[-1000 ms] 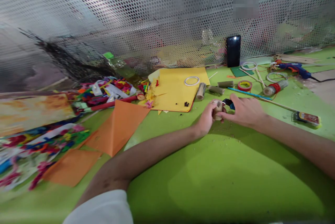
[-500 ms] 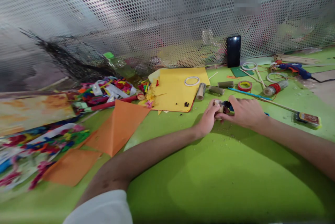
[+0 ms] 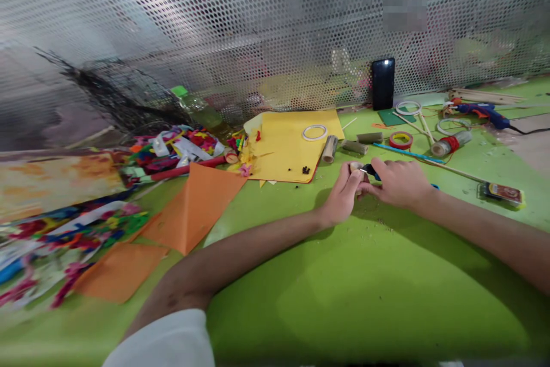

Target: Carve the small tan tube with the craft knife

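My left hand is closed around a short pale tube piece, mostly covered by the fingers. My right hand grips a cutter knife with a black and blue handle. Its short metal blade meets the tube piece's near-right side, between the two hands. A blue end of the handle shows past the right wrist. Small shavings lie on the green table below the hands. Just beyond them lie several short brownish tubes.
Behind the tubes is a yellow sheet with a white ring. A phone leans on the perforated metal screen. Rightward are red tape, sticks, a jar with red thread and a glue gun. Orange paper and colourful scraps lie left.
My right hand has tilted the knife slightly, and its blade now shows against the tube piece. My left fingers have shifted their hold a little. The other things stay put.
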Tool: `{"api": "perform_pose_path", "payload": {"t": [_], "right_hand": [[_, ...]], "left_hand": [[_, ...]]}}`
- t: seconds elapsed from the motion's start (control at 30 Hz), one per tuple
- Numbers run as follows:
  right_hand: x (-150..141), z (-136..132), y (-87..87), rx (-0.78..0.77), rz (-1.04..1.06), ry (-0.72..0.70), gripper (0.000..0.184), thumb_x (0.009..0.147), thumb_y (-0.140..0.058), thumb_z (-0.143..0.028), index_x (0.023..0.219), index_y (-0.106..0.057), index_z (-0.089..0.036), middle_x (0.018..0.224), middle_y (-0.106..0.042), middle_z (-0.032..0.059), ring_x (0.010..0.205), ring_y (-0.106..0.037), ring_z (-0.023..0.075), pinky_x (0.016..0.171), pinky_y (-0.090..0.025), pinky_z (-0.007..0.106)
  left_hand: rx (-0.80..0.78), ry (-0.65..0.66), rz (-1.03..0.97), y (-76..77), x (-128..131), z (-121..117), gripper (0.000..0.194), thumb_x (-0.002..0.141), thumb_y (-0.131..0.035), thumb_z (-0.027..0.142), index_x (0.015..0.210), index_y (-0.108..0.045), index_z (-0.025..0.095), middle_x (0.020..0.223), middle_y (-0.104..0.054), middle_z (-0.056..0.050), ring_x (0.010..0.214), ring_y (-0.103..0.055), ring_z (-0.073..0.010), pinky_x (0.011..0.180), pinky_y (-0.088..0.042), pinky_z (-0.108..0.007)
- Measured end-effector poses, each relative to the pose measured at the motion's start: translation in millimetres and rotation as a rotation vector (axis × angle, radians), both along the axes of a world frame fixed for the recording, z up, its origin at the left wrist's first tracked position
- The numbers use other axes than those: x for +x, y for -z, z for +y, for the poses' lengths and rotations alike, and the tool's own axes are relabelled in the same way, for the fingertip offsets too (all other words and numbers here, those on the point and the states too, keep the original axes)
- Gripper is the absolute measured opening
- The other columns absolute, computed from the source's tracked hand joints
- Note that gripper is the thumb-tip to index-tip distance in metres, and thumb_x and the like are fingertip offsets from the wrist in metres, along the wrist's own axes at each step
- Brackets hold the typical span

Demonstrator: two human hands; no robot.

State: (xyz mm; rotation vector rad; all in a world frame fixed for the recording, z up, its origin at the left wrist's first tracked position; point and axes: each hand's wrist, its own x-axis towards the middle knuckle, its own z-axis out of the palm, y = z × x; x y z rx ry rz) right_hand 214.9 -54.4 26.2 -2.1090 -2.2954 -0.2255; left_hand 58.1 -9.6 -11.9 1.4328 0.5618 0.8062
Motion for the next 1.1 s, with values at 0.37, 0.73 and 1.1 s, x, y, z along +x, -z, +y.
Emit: {"api": "perform_pose_path", "payload": {"t": [0.37,0.73,1.1], "right_hand": [[-1.5,3.1,4.9,-0.012,0.021,0.015,0.072,0.095,-0.009,-0.068,0.110,-0.057,-0.016,0.089,-0.072,0.0163,0.077,-0.069,0.0297,0.053,-0.027,0.032],[-5.7,4.1,3.8,-0.036,0.043,0.029,0.069,0.097,-0.011,-0.064,0.110,-0.059,-0.017,0.088,-0.073,0.0159,0.078,-0.070,0.0289,0.054,-0.030,0.033],[1.4,1.4,-6.0,0.023,0.011,0.072,0.078,0.088,-0.017,-0.080,0.108,-0.058,-0.017,0.087,-0.074,0.0167,0.077,-0.069,0.0312,0.057,-0.033,0.033]], "left_hand": [[0.022,-0.079,-0.029,2.1,3.6,0.3,0.031,0.096,-0.050,0.049,0.104,-0.044,0.020,0.078,-0.047,0.003,0.061,-0.043,-0.0093,0.055,-0.036,-0.023],[0.110,-0.160,-0.009,3.3,5.0,0.9,0.026,0.098,-0.046,0.045,0.106,-0.040,0.022,0.092,-0.045,0.001,0.072,-0.047,-0.0080,0.061,-0.040,-0.022],[0.009,-0.016,0.002,-4.1,2.3,-0.7,0.028,0.098,-0.043,0.047,0.103,-0.041,0.019,0.084,-0.059,-0.002,0.068,-0.055,-0.0126,0.060,-0.046,-0.025]]}}
